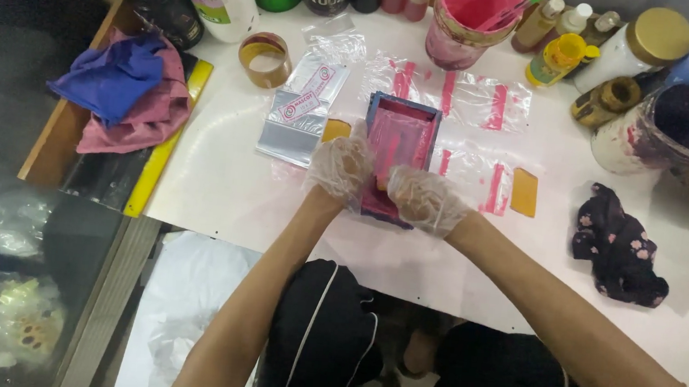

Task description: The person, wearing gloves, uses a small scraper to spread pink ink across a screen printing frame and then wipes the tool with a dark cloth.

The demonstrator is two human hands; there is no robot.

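Both forearms reach forward from the near edge of the white table (219, 181) and converge at its middle. The left hand (340, 166), in a thin clear plastic glove, is curled with its fingers bent down over the near left side of the small blue-framed printing screen (402, 132). The right hand (423, 199), gloved likewise, is closed at the frame's near right corner. Whether a tool lies under the two palms cannot be told; both hands are clenched and in contact with the frame.

The screen lies flat near the table's centre, its mesh stained pink, long axis running away from the person. It rests on clear plastic bags (471, 100) bearing pink stripes.

Just left of the frame lies a stack of clear printed bags (300, 113), with a tape roll (265, 60) beyond it. A yellow card (524, 192) lies to the right, near but apart. A dark flowered cloth (621, 245) sits well right. A pink paint tub (467, 12) and bottles crowd the far edge. Blue and pink rags (127, 93) cover the left edge. Open white surface remains between the hands and the near edge.
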